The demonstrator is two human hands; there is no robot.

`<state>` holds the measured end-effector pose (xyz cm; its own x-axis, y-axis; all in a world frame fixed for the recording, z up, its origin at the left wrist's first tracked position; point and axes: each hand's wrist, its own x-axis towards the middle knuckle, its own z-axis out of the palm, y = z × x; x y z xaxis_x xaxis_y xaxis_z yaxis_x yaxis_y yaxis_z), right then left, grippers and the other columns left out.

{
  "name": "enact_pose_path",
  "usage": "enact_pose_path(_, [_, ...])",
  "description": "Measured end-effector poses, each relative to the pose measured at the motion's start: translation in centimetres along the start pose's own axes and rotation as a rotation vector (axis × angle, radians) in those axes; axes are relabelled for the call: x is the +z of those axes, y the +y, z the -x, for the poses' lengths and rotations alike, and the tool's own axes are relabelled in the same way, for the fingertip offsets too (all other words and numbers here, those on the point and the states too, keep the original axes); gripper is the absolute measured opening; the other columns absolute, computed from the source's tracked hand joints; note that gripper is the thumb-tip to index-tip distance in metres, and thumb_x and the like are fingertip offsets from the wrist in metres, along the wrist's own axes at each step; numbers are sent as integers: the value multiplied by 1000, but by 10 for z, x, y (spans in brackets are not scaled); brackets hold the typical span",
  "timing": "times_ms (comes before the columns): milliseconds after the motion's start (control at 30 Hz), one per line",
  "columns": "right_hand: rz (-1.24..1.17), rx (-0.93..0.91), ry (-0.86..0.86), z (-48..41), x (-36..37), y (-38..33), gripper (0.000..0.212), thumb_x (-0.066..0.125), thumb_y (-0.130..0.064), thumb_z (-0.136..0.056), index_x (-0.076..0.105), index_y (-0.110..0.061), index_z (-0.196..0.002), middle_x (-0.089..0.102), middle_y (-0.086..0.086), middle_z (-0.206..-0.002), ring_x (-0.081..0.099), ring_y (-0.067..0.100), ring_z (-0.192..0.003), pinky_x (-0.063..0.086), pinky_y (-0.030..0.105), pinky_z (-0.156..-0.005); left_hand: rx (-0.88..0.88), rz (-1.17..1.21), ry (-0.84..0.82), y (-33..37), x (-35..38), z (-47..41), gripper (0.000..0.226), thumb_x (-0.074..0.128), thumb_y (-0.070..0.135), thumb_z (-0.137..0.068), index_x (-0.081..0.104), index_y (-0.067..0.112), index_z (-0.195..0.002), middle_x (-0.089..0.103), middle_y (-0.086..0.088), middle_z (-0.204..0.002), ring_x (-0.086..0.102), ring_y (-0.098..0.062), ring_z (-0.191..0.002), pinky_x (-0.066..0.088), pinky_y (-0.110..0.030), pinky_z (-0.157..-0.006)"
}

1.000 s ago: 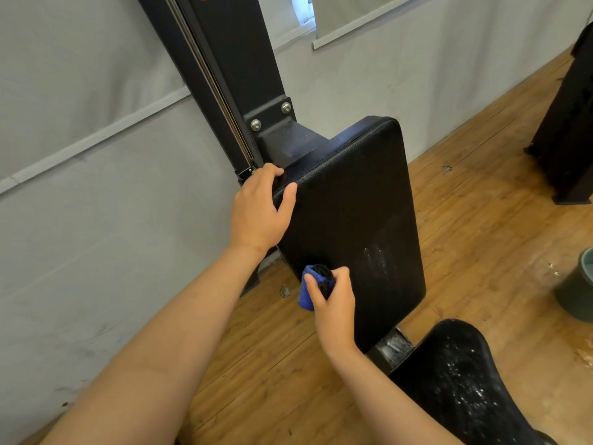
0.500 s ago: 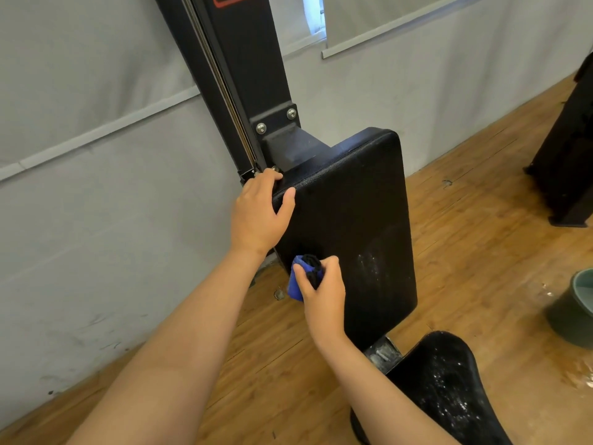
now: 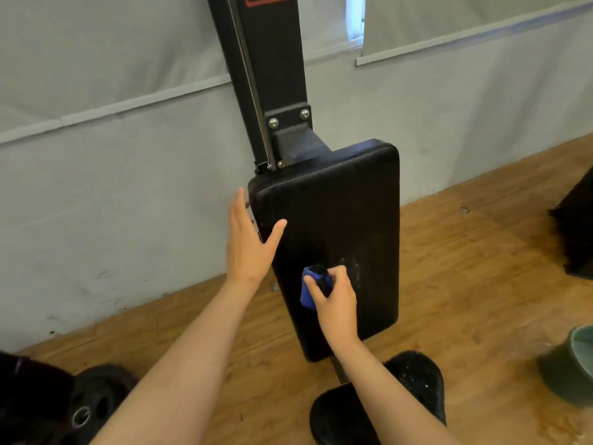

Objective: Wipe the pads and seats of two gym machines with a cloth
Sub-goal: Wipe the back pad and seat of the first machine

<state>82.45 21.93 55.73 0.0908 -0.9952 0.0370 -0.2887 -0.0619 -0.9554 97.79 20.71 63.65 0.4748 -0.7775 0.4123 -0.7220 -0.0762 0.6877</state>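
Observation:
A black upright back pad (image 3: 346, 220) is bolted to a dark machine column (image 3: 269, 59). Below it sits the black seat (image 3: 414, 380), speckled with wet spots. My right hand (image 3: 337, 303) grips a bunched blue cloth (image 3: 309, 289) and presses it against the lower left part of the pad. My left hand (image 3: 250, 242) is spread flat with straight fingers beside the pad's left edge, thumb lying across the pad face; it holds nothing.
A dark green bucket (image 3: 574, 364) stands on the wooden floor at the right. Black weight plates (image 3: 93, 409) lie at the lower left. Another dark machine base (image 3: 577, 226) is at the right edge. A grey wall runs behind.
My left hand has let go of the pad's upper left corner and slid lower, fingers now straight. My right hand with the cloth moved slightly up the pad. The view shifted back.

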Motion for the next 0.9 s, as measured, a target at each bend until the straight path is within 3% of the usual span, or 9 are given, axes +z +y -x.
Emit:
enact_pose_path(133, [-18, -70, -94, -13, -26, 6, 23, 67, -32, -86, 49, -24, -98, 58, -9, -93, 59, 2, -86, 48, 18, -74, -107, -18, -14, -4, 15, 34, 82, 63, 45, -86, 14, 30, -150, 38, 5, -148, 43, -10, -131, 44, -27, -96])
enact_pose_path(233, [-56, -103, -163, -25, -50, 15, 25, 69, -28, -86, 51, -22, -102, 59, -9, -97, 59, 1, -90, 47, 17, -77, -151, -32, -19, -2, 31, 56, 70, 60, 42, -90, 19, 36, -146, 46, 7, -142, 48, -11, -127, 48, -34, -98])
enact_pose_path(433, [-13, -127, -263, -50, -92, 62, 22, 67, -30, -87, 50, -22, -98, 59, -9, -91, 59, 4, -85, 45, 18, -70, -425, 60, 55, -5, 72, 84, 56, 54, 43, -93, 32, 20, -139, 51, -1, -137, 51, -21, -125, 47, -40, -101])
enact_pose_path(667, [-121, -183, -178, -61, -93, 116, 18, 66, -24, -88, 52, -21, -98, 59, -9, -91, 58, 5, -84, 44, 17, -68, -360, 223, 134, -36, 110, 109, 65, 59, 38, -91, 26, 24, -145, 43, 11, -138, 42, -8, -124, 39, -32, -102])
enact_pose_path(900, [-276, -415, 15, -70, -72, 139, 18, 66, -24, -88, 52, -23, -99, 56, -14, -90, 56, -1, -82, 42, 5, -68, -312, 399, 195, -78, 138, 123, 60, 65, 43, -86, 43, 21, -137, 54, 9, -128, 52, -11, -115, 46, -30, -96])
